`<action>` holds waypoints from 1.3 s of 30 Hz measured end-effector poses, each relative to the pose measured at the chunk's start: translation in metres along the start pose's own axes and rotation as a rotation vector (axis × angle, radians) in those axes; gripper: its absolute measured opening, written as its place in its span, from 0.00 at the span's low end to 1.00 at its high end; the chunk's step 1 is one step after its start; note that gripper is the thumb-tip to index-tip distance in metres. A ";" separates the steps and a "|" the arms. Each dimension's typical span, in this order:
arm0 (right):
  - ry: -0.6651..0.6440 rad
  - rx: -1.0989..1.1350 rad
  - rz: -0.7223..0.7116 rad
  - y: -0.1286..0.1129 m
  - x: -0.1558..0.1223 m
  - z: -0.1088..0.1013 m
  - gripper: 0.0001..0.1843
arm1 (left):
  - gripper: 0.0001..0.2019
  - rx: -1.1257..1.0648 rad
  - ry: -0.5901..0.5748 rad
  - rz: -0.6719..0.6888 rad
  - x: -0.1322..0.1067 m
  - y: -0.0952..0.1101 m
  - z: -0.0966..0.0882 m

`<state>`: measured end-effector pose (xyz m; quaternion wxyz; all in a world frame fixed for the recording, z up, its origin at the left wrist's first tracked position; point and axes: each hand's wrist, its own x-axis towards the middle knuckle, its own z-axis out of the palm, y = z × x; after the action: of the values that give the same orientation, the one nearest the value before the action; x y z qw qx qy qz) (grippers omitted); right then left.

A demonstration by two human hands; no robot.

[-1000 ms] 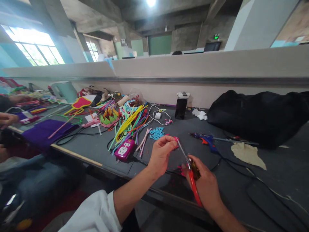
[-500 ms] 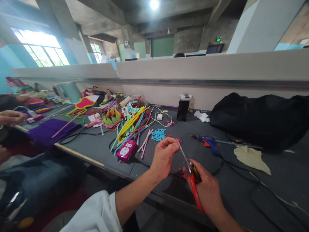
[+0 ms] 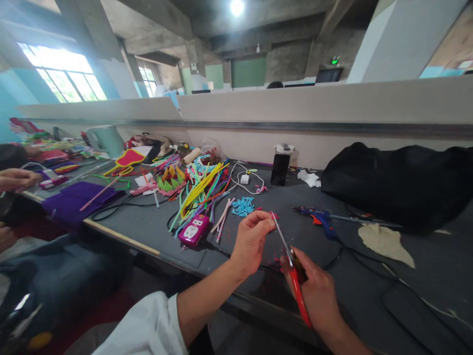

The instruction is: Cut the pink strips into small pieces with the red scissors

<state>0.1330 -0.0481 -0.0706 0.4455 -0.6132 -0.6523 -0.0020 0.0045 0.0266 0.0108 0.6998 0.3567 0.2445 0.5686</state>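
My right hand (image 3: 316,286) grips red-handled scissors (image 3: 291,268) whose blades point up and left toward my left hand (image 3: 253,239). The left hand's fingers are pinched together at the blade tips on a small pink piece that I can barely see. Tiny pink scraps (image 3: 277,259) lie on the dark table (image 3: 148,229) below both hands. A pile of coloured pipe cleaners (image 3: 201,187) and a pink power strip (image 3: 193,230) lie left of my left hand.
A blue glue gun (image 3: 318,216) with its cable lies right of the hands, a black bag (image 3: 399,182) behind it, a beige scrap (image 3: 384,239) nearby. A dark bottle (image 3: 280,165) stands by the divider. Another person's hand (image 3: 15,178) and purple felt (image 3: 74,202) are at left.
The camera has tilted slightly, so the scene sits lower than a second ago. My hands and the scissors keep nearly the same pose; the pink piece is less visible at my left fingertips.
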 end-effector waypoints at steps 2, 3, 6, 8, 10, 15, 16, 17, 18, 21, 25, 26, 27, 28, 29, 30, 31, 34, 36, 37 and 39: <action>0.001 0.000 -0.007 -0.001 0.001 -0.001 0.17 | 0.05 0.003 0.003 0.005 0.000 0.000 0.000; 0.006 -0.005 -0.011 -0.001 0.001 -0.001 0.17 | 0.05 0.004 0.004 0.008 0.001 0.000 -0.001; 0.041 -0.012 -0.038 -0.001 0.002 -0.002 0.16 | 0.04 0.007 -0.016 0.015 0.002 0.001 -0.002; 0.079 -0.008 -0.064 -0.002 0.003 -0.005 0.15 | 0.03 0.002 -0.065 0.010 0.002 0.002 -0.003; 0.118 -0.009 -0.076 -0.004 0.006 -0.011 0.14 | 0.02 -0.002 -0.140 -0.016 0.003 0.002 -0.005; 0.133 0.019 -0.009 -0.013 0.015 -0.031 0.17 | 0.02 0.066 -0.280 -0.167 0.006 0.000 -0.009; 0.128 0.043 0.022 -0.014 0.016 -0.034 0.17 | 0.02 0.097 -0.290 -0.205 0.006 -0.001 -0.010; 0.122 0.071 0.044 -0.015 0.018 -0.037 0.17 | 0.03 0.135 -0.303 -0.246 0.007 -0.002 -0.011; 0.118 0.099 0.058 -0.016 0.019 -0.039 0.17 | 0.03 0.178 -0.321 -0.289 0.007 -0.003 -0.012; 0.123 0.147 0.038 -0.016 0.021 -0.042 0.16 | 0.03 0.296 -0.391 -0.391 0.007 -0.006 -0.014; 0.130 0.148 -0.036 -0.015 0.021 -0.042 0.15 | 0.03 0.372 -0.468 -0.465 0.006 -0.010 -0.013; 0.115 0.157 -0.033 -0.015 0.021 -0.042 0.16 | 0.03 0.383 -0.486 -0.480 0.005 -0.011 -0.013; 0.097 0.170 -0.018 -0.015 0.020 -0.041 0.17 | 0.02 0.391 -0.499 -0.492 0.005 -0.011 -0.013; 0.080 0.182 0.004 -0.015 0.020 -0.041 0.18 | 0.02 0.400 -0.508 -0.502 0.004 -0.012 -0.012; 0.070 0.188 0.027 -0.016 0.020 -0.041 0.18 | 0.02 0.409 -0.512 -0.507 0.004 -0.012 -0.012; 0.067 0.183 0.047 -0.016 0.020 -0.042 0.18 | 0.02 0.418 -0.512 -0.509 0.003 -0.012 -0.012; 0.074 0.166 0.058 -0.016 0.020 -0.042 0.17 | 0.02 0.431 -0.509 -0.503 0.003 -0.012 -0.012; 0.103 0.091 0.083 -0.015 0.021 -0.043 0.13 | 0.02 0.564 -0.497 -0.323 0.002 -0.009 -0.010; 0.114 0.059 0.113 -0.013 0.022 -0.043 0.12 | 0.01 0.750 -0.500 -0.036 0.000 -0.006 -0.008; 0.117 0.049 0.128 -0.012 0.023 -0.043 0.12 | 0.02 0.845 -0.504 0.123 -0.001 -0.005 -0.007; 0.119 0.029 0.146 -0.010 0.024 -0.044 0.12 | 0.03 0.990 -0.519 0.370 -0.002 -0.004 -0.006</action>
<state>0.1536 -0.0553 -0.0248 0.4914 -0.6514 -0.5781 0.0035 0.0020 0.0251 0.0042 0.3760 0.8052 0.2352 0.3937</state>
